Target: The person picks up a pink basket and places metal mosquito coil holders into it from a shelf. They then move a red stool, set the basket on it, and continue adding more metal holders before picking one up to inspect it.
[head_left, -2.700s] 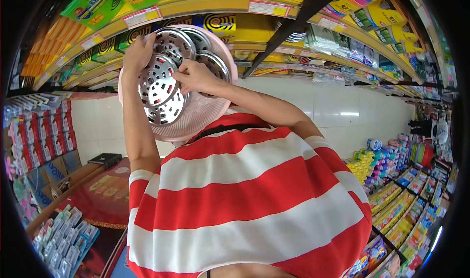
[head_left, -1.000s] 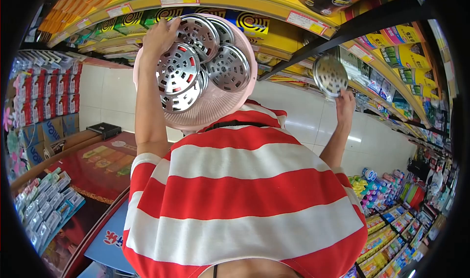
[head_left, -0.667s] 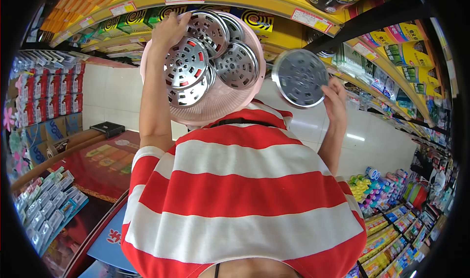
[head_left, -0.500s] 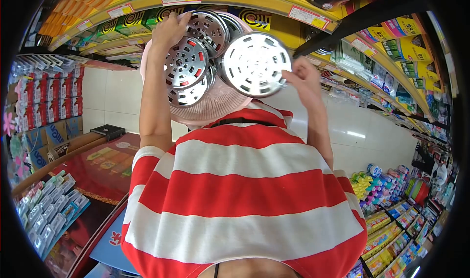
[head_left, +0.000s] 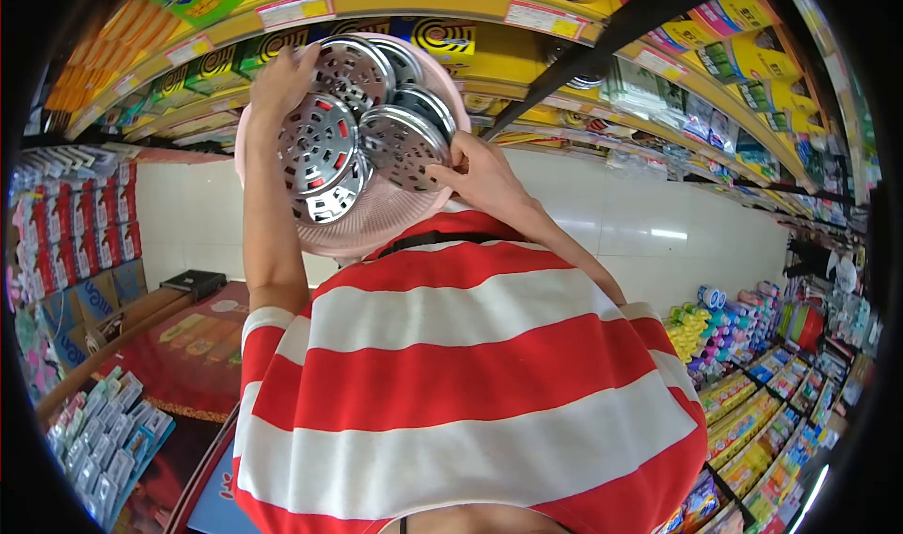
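Observation:
Several round, shiny metal mosquito coil holders (head_left: pixel 318 143) with slotted lids lie overlapping in a pink plastic basket (head_left: pixel 376 216). My right hand (head_left: pixel 480 172) pinches the rim of one slotted holder (head_left: pixel 404 148), which tilts over the basket's right side. At the basket's upper left, my left hand (head_left: pixel 280 84) is closed over the rim, its fingertips beside the upper holders; its grip is partly hidden. Red shows through some slots of the left holder.
Yellow shelves (head_left: pixel 395 0) with price tags and boxed goods curve across the front. Packs (head_left: pixel 80 219) are stacked at left, beside a red-topped table (head_left: pixel 193 346). Bottles (head_left: pixel 734 322) and packets (head_left: pixel 752 421) fill low shelving at right. Pale floor tiles (head_left: pixel 602 195) lie between.
My right hand has brought its coil holder left and inward over the basket, and the holder has tilted. Basket and left hand appear farther left as the view shifted.

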